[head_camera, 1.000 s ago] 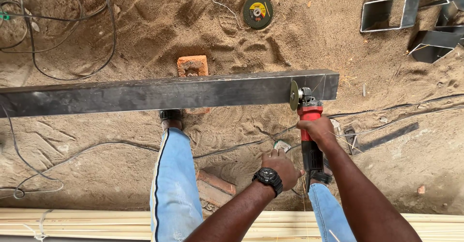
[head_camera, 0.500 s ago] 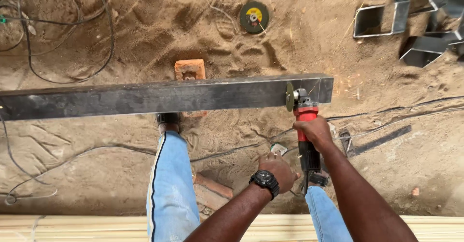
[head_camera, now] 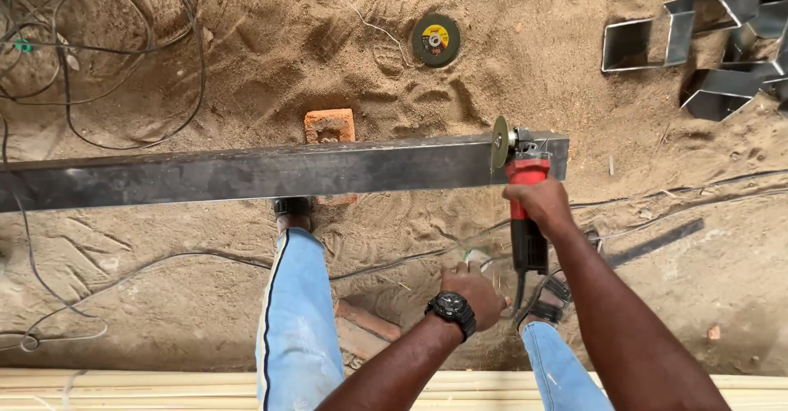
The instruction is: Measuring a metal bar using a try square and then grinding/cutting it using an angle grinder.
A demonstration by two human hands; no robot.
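red angle grinder, disc on dark steel tube

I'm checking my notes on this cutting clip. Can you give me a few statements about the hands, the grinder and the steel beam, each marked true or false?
1. The right hand grips the red angle grinder. True.
2. The grinder's disc stands at the steel beam near its right end. True.
3. The left hand rests on the beam. False: it is a fist held below the beam, beside the grinder's rear.
4. The spare cutting disc lies on the beam. False: it lies on the sand beyond it.
5. The beam rests on a brick. True.
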